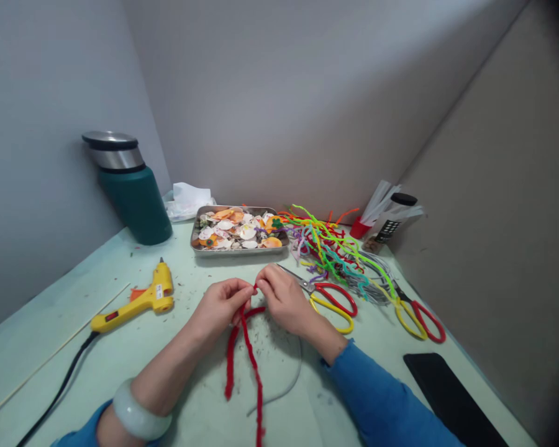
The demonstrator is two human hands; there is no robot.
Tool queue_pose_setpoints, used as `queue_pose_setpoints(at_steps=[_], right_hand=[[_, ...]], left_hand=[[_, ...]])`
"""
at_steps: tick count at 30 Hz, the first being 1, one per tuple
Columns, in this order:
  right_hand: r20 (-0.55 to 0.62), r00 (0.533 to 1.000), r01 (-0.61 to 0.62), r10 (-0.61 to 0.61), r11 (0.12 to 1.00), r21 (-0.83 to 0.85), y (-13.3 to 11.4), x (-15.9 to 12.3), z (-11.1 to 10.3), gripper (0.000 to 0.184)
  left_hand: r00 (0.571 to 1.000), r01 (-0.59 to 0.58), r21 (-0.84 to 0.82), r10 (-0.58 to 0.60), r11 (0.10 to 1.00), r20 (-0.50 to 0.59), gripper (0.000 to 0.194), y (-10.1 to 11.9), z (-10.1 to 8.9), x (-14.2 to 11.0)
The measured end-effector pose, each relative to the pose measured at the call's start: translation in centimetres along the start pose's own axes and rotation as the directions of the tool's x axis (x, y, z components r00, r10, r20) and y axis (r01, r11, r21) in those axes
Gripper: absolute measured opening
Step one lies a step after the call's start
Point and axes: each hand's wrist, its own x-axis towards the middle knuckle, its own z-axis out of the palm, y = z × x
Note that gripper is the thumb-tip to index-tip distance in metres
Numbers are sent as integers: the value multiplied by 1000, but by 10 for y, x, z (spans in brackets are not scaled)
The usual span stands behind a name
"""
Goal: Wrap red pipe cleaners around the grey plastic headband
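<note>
Red pipe cleaners (251, 360) hang down from between my fingers, one long strand running toward the table's front edge. My left hand (221, 304) is closed, thumb and fingertips pinching the red fuzzy stems. Right beside it, my right hand (282, 298) pinches the short upper end of the red stem, fingertips nearly touching the left ones. A second, bent red piece shows below the left hand, one end pointing right. Under the hands a thin grey wire (291, 385) curves over the table. Scissors (338, 298) with red and yellow handles lie just right of the right hand.
Behind the hands stands a metal tray (237, 251) of shells. A heap of coloured pipe cleaners (330, 242) and more scissors (419, 320) lie right. A yellow glue gun (144, 304), its cord and a teal bottle (137, 205) are left. A black phone-like slab (451, 397) lies front right.
</note>
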Motion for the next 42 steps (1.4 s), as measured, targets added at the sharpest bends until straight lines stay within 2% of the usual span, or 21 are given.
queue_pose_setpoints(at_steps=[2,5,7,9,16,22,27,30,34,38,42], right_hand=[[100,991,-105,88,977,188,3,2,-2,17],[251,946,-298,205,857,421,8,4,-2,18],[257,937,-339,237,800,496,10,4,0,21],[232,943,-329,240,779,534,10,4,2,22],[158,967,-254,199,760,599,6,4,6,12],[38,952,-270,303,776,570,11,5,5,12],[-45,934,-255,355,749,611,16,7,5,14],[-28,922,-280,387,714,641,16,8,6,15],[78,898,-360,433,622,695,13,8,6,19],[251,909,-409,332,604,684,8,5,8,26],[232,925,-374,300,616,693,3,3,9,24]], left_hand=[[1000,2,7,-2,1000,26,30,1,0,-1],[999,33,-37,-31,999,41,30,0,-1,-2],[998,61,-107,-57,992,36,28,-1,-2,-2],[996,86,-176,-81,981,36,26,-1,-3,-1],[993,117,-229,-109,966,49,26,1,-2,-3],[972,208,-310,-159,928,176,23,2,-1,-5],[966,221,-251,-177,942,189,25,1,-1,-5],[965,214,-203,-175,956,195,24,0,-2,-5],[971,213,-284,-171,935,165,21,-3,-3,-4],[972,221,-350,-179,910,149,16,-6,-4,-3],[972,211,-275,-172,938,158,20,-4,-2,-4]])
